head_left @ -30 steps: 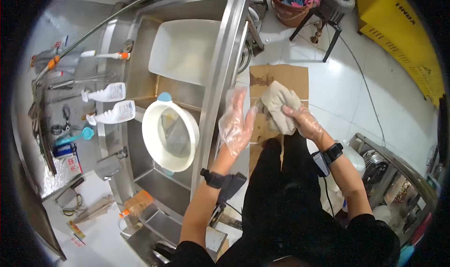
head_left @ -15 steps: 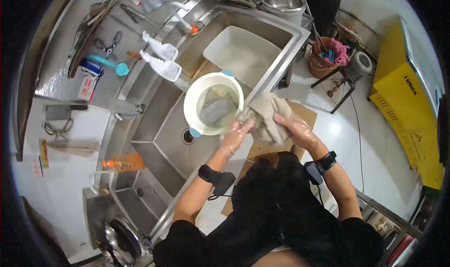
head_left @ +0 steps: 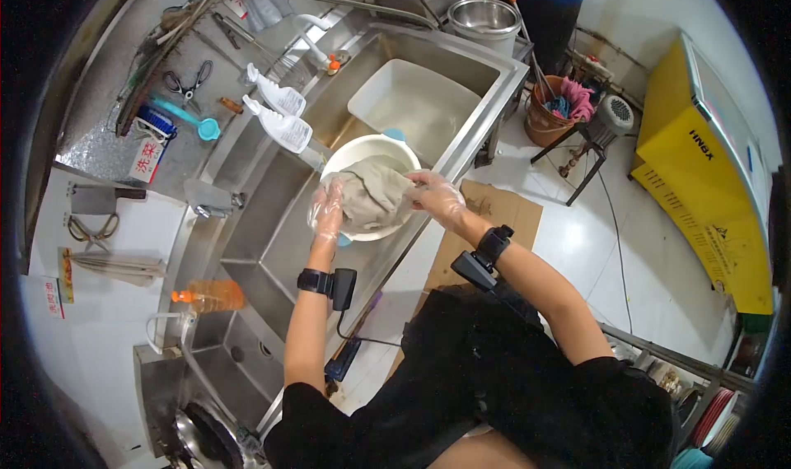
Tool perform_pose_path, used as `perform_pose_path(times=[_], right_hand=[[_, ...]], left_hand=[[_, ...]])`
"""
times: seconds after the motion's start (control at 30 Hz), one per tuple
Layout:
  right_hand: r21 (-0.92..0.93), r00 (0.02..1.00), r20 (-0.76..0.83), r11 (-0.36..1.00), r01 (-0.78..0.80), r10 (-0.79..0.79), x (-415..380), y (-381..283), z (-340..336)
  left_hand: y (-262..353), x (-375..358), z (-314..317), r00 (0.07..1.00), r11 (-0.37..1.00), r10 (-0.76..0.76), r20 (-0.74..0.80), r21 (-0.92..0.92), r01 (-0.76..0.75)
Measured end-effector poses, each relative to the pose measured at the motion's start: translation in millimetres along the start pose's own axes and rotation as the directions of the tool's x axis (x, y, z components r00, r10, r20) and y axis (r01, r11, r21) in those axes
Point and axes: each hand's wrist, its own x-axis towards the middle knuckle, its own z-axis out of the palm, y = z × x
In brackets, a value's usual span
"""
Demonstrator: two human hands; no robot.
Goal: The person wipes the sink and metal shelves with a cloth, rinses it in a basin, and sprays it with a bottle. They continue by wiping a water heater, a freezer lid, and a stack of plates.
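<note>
A beige cloth (head_left: 375,193) is spread over the mouth of a white basin (head_left: 349,153), covering most of its inside. At the cloth's left edge, my left hand (head_left: 326,212) grips it with the fingers pointing up. My right hand (head_left: 441,199) pinches the opposite edge, close over the basin's right rim. Both hands wear thin clear plastic gloves. The basin has blue handle tabs and sits at the sink's divider; the grey cloth seen in it earlier is hidden.
Two white spray bottles (head_left: 280,123) lie by the sink's back edge. A whitish tub (head_left: 416,98) sits in the far sink bay. An orange bottle (head_left: 216,296) lies near the left bay. On the floor are flattened cardboard (head_left: 511,222) and a brown bucket (head_left: 547,119).
Both hands have carried the beige cloth left from beside the sink to over the basin. The cloth is now spread out rather than bunched.
</note>
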Motion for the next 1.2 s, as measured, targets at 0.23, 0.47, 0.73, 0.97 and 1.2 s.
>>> perform_pose_path(times=[0.23, 0.47, 0.73, 0.97, 1.2], right_hand=[[-0.275, 0.999, -0.029, 0.961, 0.032, -0.042, 0, 11, -30], [-0.350, 0.991, -0.128, 0.937, -0.001, -0.047, -28, 3, -57], [-0.188, 0.899, -0.391, 0.973, 0.132, -0.198, -105, 21, -141], [-0.051, 0.737, -0.675, 0.998, -0.021, -0.019, -205, 29, -149], [-0.029, 0.653, -0.756, 0.994, -0.104, 0.046, -253, 37, -124]], left_hand=[[24, -1, 1, 0.968, 0.932, 0.240, 0.079, 0.260, -0.252], [-4, 55, -21, 0.927, 0.942, 0.206, 0.314, 0.194, -0.275], [25, 209, -117, 0.928, 0.883, 0.126, -0.352, 0.467, 0.057], [-59, 333, -102, 0.912, 0.910, 0.408, -0.030, -0.072, -0.409], [-70, 331, -81, 0.967, 0.819, -0.004, 0.254, -0.554, 0.149]])
